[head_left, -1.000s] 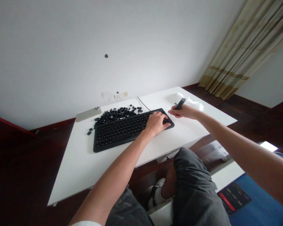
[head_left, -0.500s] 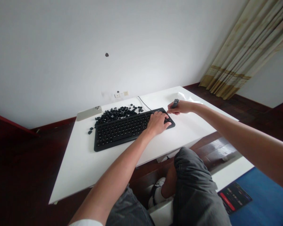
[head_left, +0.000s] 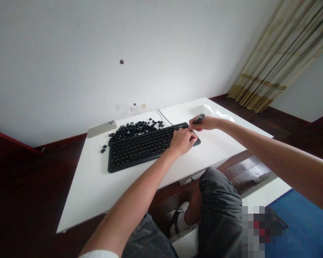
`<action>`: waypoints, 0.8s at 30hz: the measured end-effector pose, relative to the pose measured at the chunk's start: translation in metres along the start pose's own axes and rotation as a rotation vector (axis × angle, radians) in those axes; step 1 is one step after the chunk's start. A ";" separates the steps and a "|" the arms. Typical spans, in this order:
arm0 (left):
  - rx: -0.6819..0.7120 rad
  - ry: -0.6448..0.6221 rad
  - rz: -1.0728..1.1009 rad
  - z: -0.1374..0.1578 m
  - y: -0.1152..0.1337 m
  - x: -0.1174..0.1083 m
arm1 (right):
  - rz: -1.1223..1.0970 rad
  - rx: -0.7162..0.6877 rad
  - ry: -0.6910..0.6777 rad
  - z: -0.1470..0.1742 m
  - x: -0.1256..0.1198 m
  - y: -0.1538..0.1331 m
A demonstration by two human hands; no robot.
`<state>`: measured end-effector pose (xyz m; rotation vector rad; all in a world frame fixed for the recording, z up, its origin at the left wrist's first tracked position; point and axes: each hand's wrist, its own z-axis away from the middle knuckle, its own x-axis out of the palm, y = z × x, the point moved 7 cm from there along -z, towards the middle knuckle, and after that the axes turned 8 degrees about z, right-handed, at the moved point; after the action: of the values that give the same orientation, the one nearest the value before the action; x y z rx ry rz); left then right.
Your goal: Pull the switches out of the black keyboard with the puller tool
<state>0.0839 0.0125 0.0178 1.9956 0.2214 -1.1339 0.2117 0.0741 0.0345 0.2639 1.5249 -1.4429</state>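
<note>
A black keyboard (head_left: 138,156) with its keycaps off lies at a slant on the white table (head_left: 88,193). Over its right end rests my left hand (head_left: 182,141), fingers bent and thumb drawn in against them; whatever they may pinch is hidden. My right hand (head_left: 200,124) is closed around a small dark grey hand tool with a shiny end (head_left: 199,118). Its fingertips are at the keyboard's upper right corner, close to my left fingers, and the tool's working tip is hidden. Behind the keyboard spreads a heap of loose black keycaps (head_left: 131,130).
At the table's back left lies a pale phone (head_left: 102,129). A black cable (head_left: 164,117) runs back from the keyboard. Clear crumpled plastic (head_left: 218,113) lies behind my right hand. My knees (head_left: 218,193) are below the front edge. Wall sockets (head_left: 139,107) are behind the table.
My right hand has shifted slightly left, over the keyboard's corner. My left hand's thumb and fingers have drawn together and moved a little to the right.
</note>
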 end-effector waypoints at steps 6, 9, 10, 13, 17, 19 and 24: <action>-0.024 0.097 -0.060 0.001 -0.003 -0.002 | 0.008 0.030 0.087 0.010 -0.009 0.018; -0.017 0.105 -0.111 0.001 -0.003 -0.001 | -0.017 0.050 0.089 0.014 -0.008 0.024; -0.017 0.104 -0.123 0.001 -0.003 0.000 | -0.027 0.050 0.098 0.016 -0.007 0.024; -0.031 0.101 -0.131 0.002 -0.003 0.001 | -0.038 0.048 0.130 0.020 -0.004 0.024; -0.057 0.080 -0.121 0.001 -0.002 0.000 | -0.081 0.084 0.202 0.028 0.000 0.025; -0.068 0.075 -0.127 0.000 -0.001 0.000 | -0.112 0.095 0.237 0.031 0.003 0.027; -0.074 0.072 -0.157 -0.002 0.000 0.002 | -0.085 0.053 0.271 0.036 0.008 0.034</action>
<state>0.0861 0.0134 0.0163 1.9822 0.4582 -1.1347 0.2491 0.0491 0.0134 0.4460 1.7342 -1.5651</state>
